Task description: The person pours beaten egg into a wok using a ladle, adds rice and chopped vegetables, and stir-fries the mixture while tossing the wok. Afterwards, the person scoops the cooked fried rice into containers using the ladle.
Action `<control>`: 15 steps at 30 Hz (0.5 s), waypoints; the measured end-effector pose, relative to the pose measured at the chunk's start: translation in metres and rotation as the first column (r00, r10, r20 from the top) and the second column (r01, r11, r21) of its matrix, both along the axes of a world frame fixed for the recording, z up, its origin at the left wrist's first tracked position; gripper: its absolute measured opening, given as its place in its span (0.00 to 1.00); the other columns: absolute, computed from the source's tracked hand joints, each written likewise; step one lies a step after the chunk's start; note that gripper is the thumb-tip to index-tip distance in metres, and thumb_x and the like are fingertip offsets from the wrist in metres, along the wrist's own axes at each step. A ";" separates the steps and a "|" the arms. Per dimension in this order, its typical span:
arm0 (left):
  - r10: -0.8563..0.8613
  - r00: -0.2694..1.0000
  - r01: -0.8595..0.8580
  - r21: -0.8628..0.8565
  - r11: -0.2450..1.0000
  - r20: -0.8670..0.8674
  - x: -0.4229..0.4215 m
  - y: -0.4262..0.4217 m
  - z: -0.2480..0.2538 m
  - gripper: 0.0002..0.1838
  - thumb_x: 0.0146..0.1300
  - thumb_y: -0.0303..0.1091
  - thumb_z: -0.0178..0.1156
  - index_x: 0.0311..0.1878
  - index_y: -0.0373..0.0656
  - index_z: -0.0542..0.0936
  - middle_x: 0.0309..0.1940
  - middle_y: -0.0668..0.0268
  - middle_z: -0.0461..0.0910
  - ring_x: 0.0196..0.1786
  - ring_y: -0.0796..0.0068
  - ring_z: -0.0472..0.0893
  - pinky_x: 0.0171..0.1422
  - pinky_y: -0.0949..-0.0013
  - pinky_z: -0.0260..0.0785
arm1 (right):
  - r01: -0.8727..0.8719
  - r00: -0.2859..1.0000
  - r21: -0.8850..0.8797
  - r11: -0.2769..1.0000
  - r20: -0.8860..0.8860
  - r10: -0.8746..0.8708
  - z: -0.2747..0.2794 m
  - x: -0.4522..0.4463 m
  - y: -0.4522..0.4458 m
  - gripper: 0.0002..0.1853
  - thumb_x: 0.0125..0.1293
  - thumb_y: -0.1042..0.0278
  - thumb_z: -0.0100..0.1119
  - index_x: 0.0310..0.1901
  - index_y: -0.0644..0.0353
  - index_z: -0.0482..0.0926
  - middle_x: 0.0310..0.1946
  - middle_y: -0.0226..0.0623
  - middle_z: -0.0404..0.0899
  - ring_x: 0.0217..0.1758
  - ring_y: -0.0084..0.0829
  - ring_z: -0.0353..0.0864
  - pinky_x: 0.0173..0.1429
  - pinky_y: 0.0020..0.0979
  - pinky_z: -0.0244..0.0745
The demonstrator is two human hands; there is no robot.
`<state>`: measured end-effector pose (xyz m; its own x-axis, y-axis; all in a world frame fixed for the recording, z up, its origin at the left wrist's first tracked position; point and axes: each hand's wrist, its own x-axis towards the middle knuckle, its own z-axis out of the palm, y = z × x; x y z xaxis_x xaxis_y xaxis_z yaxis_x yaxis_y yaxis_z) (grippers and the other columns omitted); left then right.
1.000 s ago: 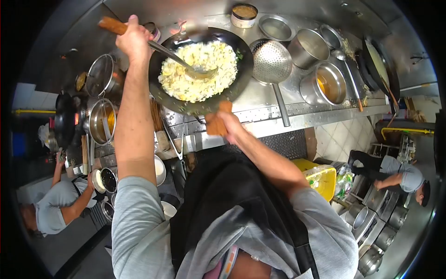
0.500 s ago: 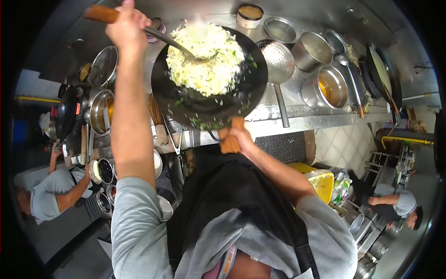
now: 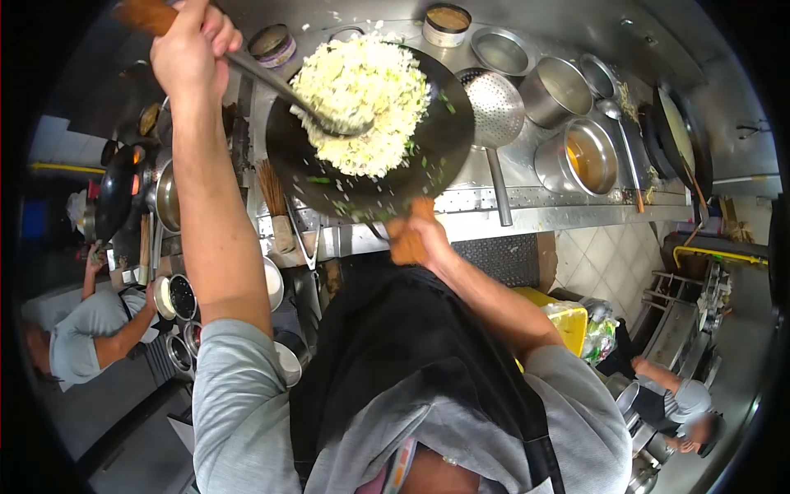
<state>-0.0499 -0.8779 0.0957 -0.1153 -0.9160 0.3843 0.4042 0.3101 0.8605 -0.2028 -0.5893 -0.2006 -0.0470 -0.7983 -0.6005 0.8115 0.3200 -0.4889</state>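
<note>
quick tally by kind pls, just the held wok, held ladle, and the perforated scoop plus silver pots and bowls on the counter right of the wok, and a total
Held wok: 1
Held ladle: 1
Perforated scoop: 1
Silver pots and bowls: 4
Total: 7

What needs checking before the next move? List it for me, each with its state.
1. Left hand gripping the ladle: ok.
2. Right hand holding the brown pad at the wok's near edge: ok.
3. Ladle bowl down in the rice: ok.
4. All food inside the rim: not ok, white bits show beyond the far edge.
5. Flame under the wok: cannot tell, hidden.
6. Strainer clear of the wok: cannot tell, their edges overlap in view.
</note>
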 end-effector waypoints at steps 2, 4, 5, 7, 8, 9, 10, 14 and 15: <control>0.245 0.955 -0.234 -0.079 0.969 0.169 -0.019 0.012 -0.041 0.17 0.69 0.36 0.63 0.25 0.48 0.70 0.14 0.73 0.63 0.15 0.79 0.63 0.21 0.70 0.58 | -0.011 1.000 0.053 0.999 0.004 0.010 0.003 0.001 -0.060 0.16 0.65 0.70 0.52 0.52 0.67 0.70 0.45 0.49 0.80 0.46 0.43 0.84 0.49 0.48 0.83; 0.285 0.954 -0.283 -0.032 0.959 0.091 -0.049 0.000 -0.097 0.15 0.67 0.35 0.65 0.26 0.45 0.72 0.15 0.70 0.67 0.14 0.77 0.66 0.20 0.69 0.61 | -0.034 0.994 0.112 0.993 -0.099 0.045 0.009 0.007 -0.099 0.18 0.66 0.67 0.53 0.54 0.68 0.70 0.46 0.49 0.80 0.45 0.43 0.84 0.49 0.47 0.83; 0.241 0.968 -0.239 -0.037 0.970 0.074 -0.052 -0.021 -0.095 0.15 0.68 0.35 0.65 0.26 0.44 0.72 0.15 0.70 0.67 0.14 0.77 0.66 0.20 0.69 0.61 | -0.035 0.997 0.076 0.996 -0.066 0.040 0.010 0.005 -0.091 0.18 0.65 0.69 0.53 0.54 0.68 0.70 0.46 0.49 0.80 0.46 0.43 0.84 0.49 0.46 0.83; 0.158 0.987 -0.156 -0.039 0.987 0.043 -0.037 -0.062 -0.092 0.16 0.68 0.36 0.64 0.26 0.44 0.72 0.15 0.68 0.69 0.14 0.76 0.67 0.20 0.68 0.62 | -0.043 0.999 0.013 0.999 0.002 0.043 0.003 0.001 -0.050 0.18 0.62 0.73 0.53 0.54 0.68 0.71 0.46 0.49 0.80 0.47 0.43 0.84 0.50 0.45 0.83; 0.086 0.996 -0.085 -0.071 0.994 0.014 -0.027 -0.073 -0.064 0.16 0.68 0.35 0.64 0.25 0.44 0.72 0.14 0.67 0.69 0.15 0.76 0.68 0.21 0.67 0.63 | -0.026 0.999 0.024 0.999 -0.028 0.027 -0.003 0.001 -0.031 0.18 0.63 0.72 0.53 0.55 0.67 0.71 0.46 0.48 0.80 0.47 0.43 0.84 0.50 0.46 0.83; 0.197 0.978 -0.192 0.069 0.979 -0.074 -0.045 -0.033 -0.013 0.15 0.68 0.38 0.64 0.31 0.50 0.68 0.13 0.80 0.62 0.11 0.83 0.60 0.12 0.74 0.54 | -0.004 0.998 0.033 0.999 -0.057 0.005 -0.008 0.000 -0.012 0.19 0.63 0.72 0.53 0.55 0.67 0.71 0.47 0.48 0.80 0.47 0.43 0.84 0.50 0.46 0.83; 0.196 0.979 -0.195 0.028 0.980 -0.059 -0.042 -0.031 0.015 0.14 0.67 0.37 0.65 0.31 0.51 0.69 0.14 0.81 0.63 0.11 0.83 0.60 0.13 0.75 0.54 | 0.022 0.996 0.040 0.999 -0.092 -0.019 -0.011 -0.004 -0.006 0.19 0.63 0.71 0.52 0.55 0.66 0.71 0.47 0.48 0.81 0.47 0.42 0.84 0.50 0.46 0.83; 0.184 0.982 -0.188 -0.185 0.965 -0.038 -0.062 0.015 0.063 0.14 0.65 0.40 0.67 0.29 0.50 0.71 0.14 0.80 0.65 0.13 0.86 0.62 0.15 0.79 0.55 | -0.031 1.000 0.066 0.997 -0.002 0.031 0.003 -0.010 -0.078 0.18 0.65 0.70 0.51 0.55 0.70 0.70 0.44 0.49 0.81 0.47 0.45 0.85 0.48 0.47 0.84; 0.262 0.965 -0.262 -0.130 0.956 -0.021 -0.075 0.019 0.061 0.15 0.65 0.40 0.68 0.29 0.50 0.71 0.14 0.80 0.66 0.13 0.85 0.62 0.15 0.79 0.55 | 0.004 1.000 0.087 0.996 -0.022 -0.002 -0.001 -0.005 -0.099 0.18 0.66 0.69 0.51 0.54 0.71 0.70 0.44 0.49 0.81 0.45 0.45 0.85 0.46 0.47 0.84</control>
